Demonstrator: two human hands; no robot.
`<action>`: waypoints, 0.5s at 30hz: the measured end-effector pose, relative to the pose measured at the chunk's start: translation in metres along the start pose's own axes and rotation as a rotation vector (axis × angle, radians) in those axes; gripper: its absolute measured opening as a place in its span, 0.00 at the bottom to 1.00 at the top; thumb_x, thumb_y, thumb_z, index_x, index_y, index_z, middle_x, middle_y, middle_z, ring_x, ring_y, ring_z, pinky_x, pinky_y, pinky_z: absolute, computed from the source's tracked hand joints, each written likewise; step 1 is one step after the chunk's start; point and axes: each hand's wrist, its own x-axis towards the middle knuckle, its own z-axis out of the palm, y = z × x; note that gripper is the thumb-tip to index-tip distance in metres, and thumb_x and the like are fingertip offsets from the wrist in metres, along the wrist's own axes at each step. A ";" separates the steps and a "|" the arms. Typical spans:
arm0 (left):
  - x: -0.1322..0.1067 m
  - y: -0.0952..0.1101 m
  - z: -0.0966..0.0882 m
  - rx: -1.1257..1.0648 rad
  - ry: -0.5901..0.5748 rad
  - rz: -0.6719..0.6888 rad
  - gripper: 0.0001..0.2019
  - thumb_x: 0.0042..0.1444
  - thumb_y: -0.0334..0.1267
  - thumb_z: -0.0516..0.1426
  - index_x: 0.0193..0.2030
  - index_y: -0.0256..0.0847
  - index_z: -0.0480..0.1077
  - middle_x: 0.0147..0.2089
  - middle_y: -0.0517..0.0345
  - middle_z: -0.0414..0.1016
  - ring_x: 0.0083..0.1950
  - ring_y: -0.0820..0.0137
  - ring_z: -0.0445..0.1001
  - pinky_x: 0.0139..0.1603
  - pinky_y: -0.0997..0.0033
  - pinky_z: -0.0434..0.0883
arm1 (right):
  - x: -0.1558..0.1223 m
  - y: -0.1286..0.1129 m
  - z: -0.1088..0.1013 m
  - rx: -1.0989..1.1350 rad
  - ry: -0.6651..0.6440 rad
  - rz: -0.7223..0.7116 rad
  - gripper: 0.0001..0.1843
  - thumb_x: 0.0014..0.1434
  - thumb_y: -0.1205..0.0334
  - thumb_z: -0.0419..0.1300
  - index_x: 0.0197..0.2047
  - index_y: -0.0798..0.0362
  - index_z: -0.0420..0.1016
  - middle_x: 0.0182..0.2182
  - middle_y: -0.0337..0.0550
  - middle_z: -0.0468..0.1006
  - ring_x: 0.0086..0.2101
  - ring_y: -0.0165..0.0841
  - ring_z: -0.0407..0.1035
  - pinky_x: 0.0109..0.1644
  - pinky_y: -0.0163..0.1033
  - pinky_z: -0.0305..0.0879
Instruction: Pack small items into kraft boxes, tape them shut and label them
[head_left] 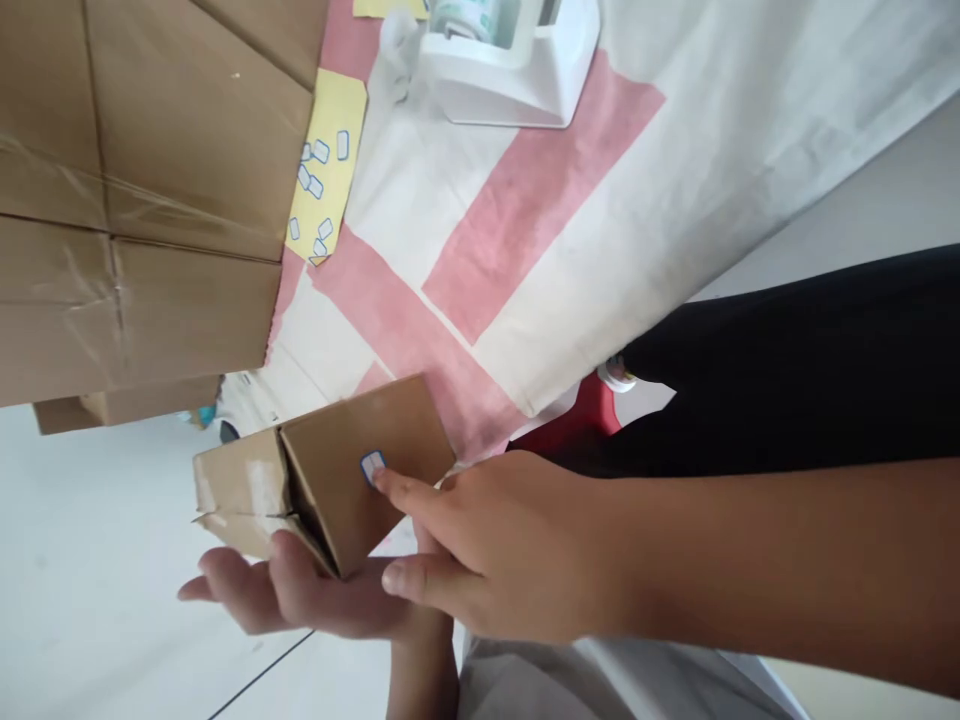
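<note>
A small brown cardboard box (375,440), tilted, rests in my left hand (322,595), whose fingers curl up along its lower edge. One end of the box has flaps with a visible gap and a strip of clear tape. On its side face lies a white label with a blue border (372,466). The index fingertip of my right hand (517,545) touches the label's edge, with the thumb held apart from it. The remaining right fingers are mostly hidden behind the hand.
Large taped cardboard boxes (195,130) are stacked at upper left. Beside them, yellow backing paper (341,110) carries several blue-edged labels. A white tape dispenser (510,85) stands on the pink-and-white cloth (495,240). Black clothing (810,370) shows at right.
</note>
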 end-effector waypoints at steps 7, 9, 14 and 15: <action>0.026 0.008 0.042 0.200 0.572 0.038 0.24 0.70 0.42 0.39 0.70 0.42 0.48 0.72 0.41 0.53 0.76 0.44 0.49 0.70 0.20 0.44 | 0.011 0.000 -0.015 -0.187 0.164 -0.078 0.19 0.69 0.50 0.54 0.44 0.56 0.79 0.36 0.53 0.81 0.35 0.41 0.75 0.39 0.44 0.67; 0.024 0.009 0.045 0.256 0.526 -0.011 0.30 0.65 0.40 0.51 0.71 0.46 0.45 0.73 0.40 0.53 0.76 0.41 0.48 0.68 0.18 0.47 | 0.024 0.004 -0.019 -0.308 0.292 -0.153 0.15 0.68 0.56 0.56 0.50 0.57 0.76 0.47 0.57 0.79 0.46 0.45 0.74 0.46 0.47 0.68; 0.013 0.002 0.040 0.249 0.455 -0.034 0.45 0.55 0.42 0.63 0.73 0.49 0.42 0.73 0.38 0.51 0.75 0.36 0.49 0.66 0.20 0.55 | 0.060 0.021 -0.029 -0.516 0.329 -0.246 0.28 0.67 0.53 0.60 0.65 0.58 0.63 0.57 0.61 0.73 0.60 0.53 0.63 0.56 0.53 0.64; 0.013 0.001 0.040 0.240 0.462 -0.025 0.45 0.55 0.43 0.64 0.73 0.48 0.43 0.73 0.38 0.51 0.74 0.36 0.51 0.65 0.21 0.56 | 0.066 0.023 -0.031 -0.543 0.296 -0.252 0.29 0.67 0.51 0.59 0.64 0.59 0.63 0.56 0.61 0.73 0.59 0.53 0.63 0.56 0.54 0.64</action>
